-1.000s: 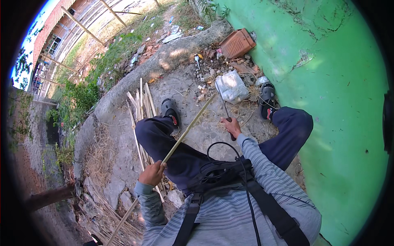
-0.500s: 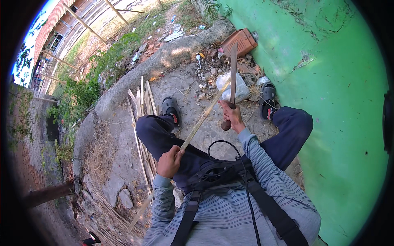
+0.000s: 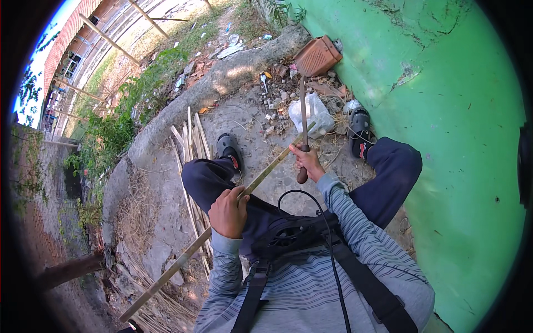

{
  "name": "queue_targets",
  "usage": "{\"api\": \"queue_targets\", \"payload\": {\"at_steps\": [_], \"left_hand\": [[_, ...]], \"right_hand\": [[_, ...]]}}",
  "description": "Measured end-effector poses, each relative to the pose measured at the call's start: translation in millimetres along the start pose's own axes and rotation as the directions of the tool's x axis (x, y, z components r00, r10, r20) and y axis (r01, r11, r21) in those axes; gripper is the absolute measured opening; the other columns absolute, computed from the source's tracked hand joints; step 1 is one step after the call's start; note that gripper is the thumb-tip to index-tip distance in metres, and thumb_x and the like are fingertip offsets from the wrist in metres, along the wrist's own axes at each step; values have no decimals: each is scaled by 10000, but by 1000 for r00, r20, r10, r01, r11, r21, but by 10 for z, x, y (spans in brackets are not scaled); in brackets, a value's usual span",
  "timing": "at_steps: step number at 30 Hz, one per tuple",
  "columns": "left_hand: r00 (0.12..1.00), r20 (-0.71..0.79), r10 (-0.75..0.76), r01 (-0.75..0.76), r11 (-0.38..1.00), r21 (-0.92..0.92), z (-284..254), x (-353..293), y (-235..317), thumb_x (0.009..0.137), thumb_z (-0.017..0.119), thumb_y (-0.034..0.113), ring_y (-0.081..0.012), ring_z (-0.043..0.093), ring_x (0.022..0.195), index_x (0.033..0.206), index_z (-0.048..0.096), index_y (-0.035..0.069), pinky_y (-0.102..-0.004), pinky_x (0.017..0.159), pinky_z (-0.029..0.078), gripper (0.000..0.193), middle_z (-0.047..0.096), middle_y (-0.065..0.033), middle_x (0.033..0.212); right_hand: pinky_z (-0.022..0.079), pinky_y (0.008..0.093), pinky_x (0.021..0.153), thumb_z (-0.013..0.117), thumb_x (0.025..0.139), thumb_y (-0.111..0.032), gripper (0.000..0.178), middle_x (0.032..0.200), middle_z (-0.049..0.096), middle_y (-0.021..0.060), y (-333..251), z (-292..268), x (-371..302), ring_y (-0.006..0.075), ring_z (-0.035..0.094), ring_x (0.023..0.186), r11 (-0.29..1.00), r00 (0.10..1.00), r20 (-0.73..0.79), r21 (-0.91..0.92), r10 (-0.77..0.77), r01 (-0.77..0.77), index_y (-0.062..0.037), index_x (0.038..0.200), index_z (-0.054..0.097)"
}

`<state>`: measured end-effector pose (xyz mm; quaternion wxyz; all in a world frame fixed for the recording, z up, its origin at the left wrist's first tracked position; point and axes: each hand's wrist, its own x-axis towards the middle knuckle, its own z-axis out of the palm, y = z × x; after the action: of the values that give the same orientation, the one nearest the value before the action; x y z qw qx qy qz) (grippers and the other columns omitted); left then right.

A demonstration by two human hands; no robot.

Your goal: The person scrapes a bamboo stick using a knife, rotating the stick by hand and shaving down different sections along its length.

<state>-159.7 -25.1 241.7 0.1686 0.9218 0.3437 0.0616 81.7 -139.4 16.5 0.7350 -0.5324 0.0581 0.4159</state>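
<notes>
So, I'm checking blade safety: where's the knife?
In the head view, the knife is just right of centre, in the right hand, by the tip of the strip.

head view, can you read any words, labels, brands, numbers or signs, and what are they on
None can be read.
Shoes: red patches, too small to tell if they carry lettering.
Litter: too small and blurred.
White bag: no lettering can be made out.
Knife and strip: no lettering shows on either.

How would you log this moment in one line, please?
left hand: grips long strip; right hand: holds knife; loose strips: beside left shoe
</notes>
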Motion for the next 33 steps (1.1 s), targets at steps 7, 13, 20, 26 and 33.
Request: {"api": "queue_targets", "payload": {"at_steps": [7, 13, 20, 26, 33], "left_hand": [[995, 59, 85, -93, 984, 155, 289, 453, -77, 833, 714, 242, -348, 697, 787, 936, 777, 168, -470, 667, 551, 141, 699, -104, 882], [994, 40, 103, -108, 986, 127, 788, 913, -52, 852, 681, 227, -363, 700, 792, 932, 778, 150, -491, 694, 561, 147, 709, -140, 897], [990, 46, 134, -138, 986, 98, 876, 1156, 25, 854, 650, 190, -370, 703, 786, 888, 777, 119, -482, 698, 561, 150, 713, -150, 892], [982, 47, 184, -188, 974, 123, 929, 1016, 112, 856, 622, 155, -361, 697, 766, 856, 731, 84, -474, 672, 553, 130, 687, -146, 873], [986, 27, 167, -169, 980, 107, 1018, 901, -40, 862, 642, 162, -350, 685, 758, 902, 729, 98, -469, 647, 540, 115, 651, -126, 860]], "right_hand": [[330, 239, 410, 740, 929, -279, 269, 596, 481, -47, 516, -165, 23, 54, 412, 443, 975, 998, -26, -212, 64, -68, -36, 900, 630], [333, 240, 408, 704, 930, -266, 265, 588, 482, -37, 545, -264, 23, 56, 418, 448, 972, 996, -66, -223, 55, -69, -28, 841, 626], [437, 307, 508, 729, 843, -208, 211, 643, 598, 18, 541, -310, 70, 124, 549, 527, 743, 960, 17, -629, -278, 227, -37, 763, 633], [513, 355, 671, 766, 767, -242, 263, 717, 663, 89, 493, -103, 27, 197, 634, 662, 544, 940, 177, -778, -292, 315, -7, 798, 651], [530, 375, 707, 754, 715, -242, 274, 745, 681, 134, 630, -277, 171, 249, 670, 700, 521, 959, 95, -823, -266, 226, -2, 810, 664]]}}
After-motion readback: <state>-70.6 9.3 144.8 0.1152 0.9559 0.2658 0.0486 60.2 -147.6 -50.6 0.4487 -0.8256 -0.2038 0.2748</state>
